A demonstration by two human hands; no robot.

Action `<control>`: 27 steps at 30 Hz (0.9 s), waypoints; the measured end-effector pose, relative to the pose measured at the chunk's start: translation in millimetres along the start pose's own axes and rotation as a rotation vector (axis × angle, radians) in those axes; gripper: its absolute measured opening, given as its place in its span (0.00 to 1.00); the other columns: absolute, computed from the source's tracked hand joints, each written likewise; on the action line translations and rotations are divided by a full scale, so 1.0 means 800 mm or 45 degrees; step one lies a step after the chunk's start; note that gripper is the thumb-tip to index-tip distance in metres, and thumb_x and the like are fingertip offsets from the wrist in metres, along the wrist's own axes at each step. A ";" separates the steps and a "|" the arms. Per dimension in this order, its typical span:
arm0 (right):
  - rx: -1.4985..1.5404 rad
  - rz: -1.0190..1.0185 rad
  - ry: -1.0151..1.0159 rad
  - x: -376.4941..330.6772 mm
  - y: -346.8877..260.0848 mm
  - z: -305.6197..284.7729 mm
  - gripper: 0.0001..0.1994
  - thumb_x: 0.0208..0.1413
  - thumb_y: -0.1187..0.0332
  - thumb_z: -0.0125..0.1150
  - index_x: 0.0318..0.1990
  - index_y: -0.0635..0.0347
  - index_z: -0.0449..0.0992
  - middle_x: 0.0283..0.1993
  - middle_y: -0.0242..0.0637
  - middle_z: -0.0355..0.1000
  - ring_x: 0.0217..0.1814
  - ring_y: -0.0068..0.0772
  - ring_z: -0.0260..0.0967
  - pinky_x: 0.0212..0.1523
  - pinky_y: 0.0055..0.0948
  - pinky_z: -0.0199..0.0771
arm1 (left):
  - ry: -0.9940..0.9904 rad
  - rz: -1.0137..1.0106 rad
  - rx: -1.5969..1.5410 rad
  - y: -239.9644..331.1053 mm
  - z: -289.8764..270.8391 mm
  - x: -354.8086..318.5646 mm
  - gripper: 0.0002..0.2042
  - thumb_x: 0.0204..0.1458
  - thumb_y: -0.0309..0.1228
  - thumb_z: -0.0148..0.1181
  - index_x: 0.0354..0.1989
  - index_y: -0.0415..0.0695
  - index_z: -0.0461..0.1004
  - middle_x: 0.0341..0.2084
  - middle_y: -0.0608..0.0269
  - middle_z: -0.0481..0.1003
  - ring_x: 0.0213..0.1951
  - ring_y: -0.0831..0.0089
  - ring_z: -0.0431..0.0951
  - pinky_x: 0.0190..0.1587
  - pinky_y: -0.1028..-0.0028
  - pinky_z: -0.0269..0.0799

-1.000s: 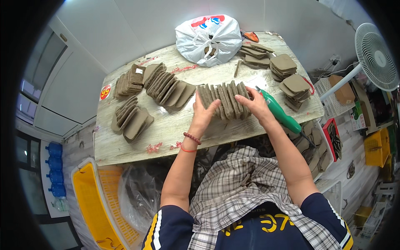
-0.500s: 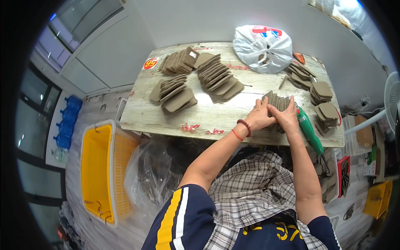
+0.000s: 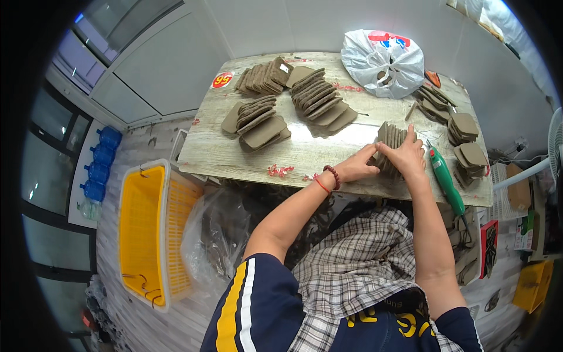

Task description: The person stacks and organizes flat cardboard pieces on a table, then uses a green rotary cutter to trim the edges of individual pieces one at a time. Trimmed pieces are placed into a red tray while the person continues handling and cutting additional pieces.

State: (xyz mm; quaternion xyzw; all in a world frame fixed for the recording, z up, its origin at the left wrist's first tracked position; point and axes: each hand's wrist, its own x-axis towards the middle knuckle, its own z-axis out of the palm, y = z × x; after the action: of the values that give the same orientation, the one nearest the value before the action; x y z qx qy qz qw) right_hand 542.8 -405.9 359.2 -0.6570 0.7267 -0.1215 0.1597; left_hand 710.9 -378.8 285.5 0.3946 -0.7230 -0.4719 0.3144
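Both hands clamp a stack of brown cardboard pieces (image 3: 390, 141) standing on edge near the table (image 3: 234, 155) front edge: left hand (image 3: 359, 167) and right hand (image 3: 406, 154) fingers pressed against it. Green tool (image 3: 446, 179) just right.

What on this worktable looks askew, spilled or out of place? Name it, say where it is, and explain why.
Nothing is spilled or broken. The brown pieces in the middle stack have slumped into a slanted fan rather than a neat pile. The green hand tool lies close to the table's near edge, beside the right hand.
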 end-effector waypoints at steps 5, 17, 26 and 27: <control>-0.012 0.048 -0.006 0.005 0.003 -0.003 0.55 0.35 0.47 0.64 0.72 0.51 0.41 0.61 0.61 0.55 0.62 0.61 0.57 0.59 0.51 0.61 | 0.690 0.312 0.891 0.028 -0.073 -0.039 0.24 0.43 0.28 0.63 0.53 0.44 0.73 0.56 0.48 0.67 0.61 0.54 0.63 0.65 0.60 0.55; 0.043 0.073 0.006 0.004 0.005 -0.007 0.55 0.35 0.47 0.65 0.72 0.50 0.42 0.61 0.62 0.56 0.62 0.62 0.57 0.60 0.48 0.61 | 0.306 -0.868 1.479 0.028 -0.246 -0.147 0.68 0.24 0.72 0.63 0.70 0.37 0.41 0.65 0.39 0.53 0.67 0.50 0.53 0.68 0.48 0.39; 0.053 0.047 0.006 0.006 0.007 -0.001 0.55 0.35 0.47 0.64 0.72 0.51 0.42 0.60 0.62 0.56 0.61 0.62 0.58 0.59 0.48 0.62 | 0.382 -0.624 1.357 0.022 -0.238 -0.169 0.47 0.36 0.43 0.60 0.71 0.53 0.47 0.63 0.40 0.58 0.64 0.47 0.58 0.66 0.47 0.43; 0.049 0.051 0.002 0.006 0.008 -0.001 0.55 0.36 0.47 0.63 0.72 0.51 0.41 0.60 0.61 0.55 0.61 0.61 0.57 0.58 0.49 0.62 | 0.393 -0.547 1.321 0.025 -0.245 -0.169 0.45 0.37 0.40 0.62 0.69 0.52 0.51 0.58 0.45 0.65 0.59 0.47 0.63 0.65 0.50 0.50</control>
State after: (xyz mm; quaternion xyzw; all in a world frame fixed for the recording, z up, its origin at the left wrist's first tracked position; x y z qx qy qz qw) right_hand 536.2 -410.1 357.1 -0.6390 0.7374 -0.1326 0.1742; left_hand 933.6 -341.6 363.0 0.6991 -0.7091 -0.0461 0.0789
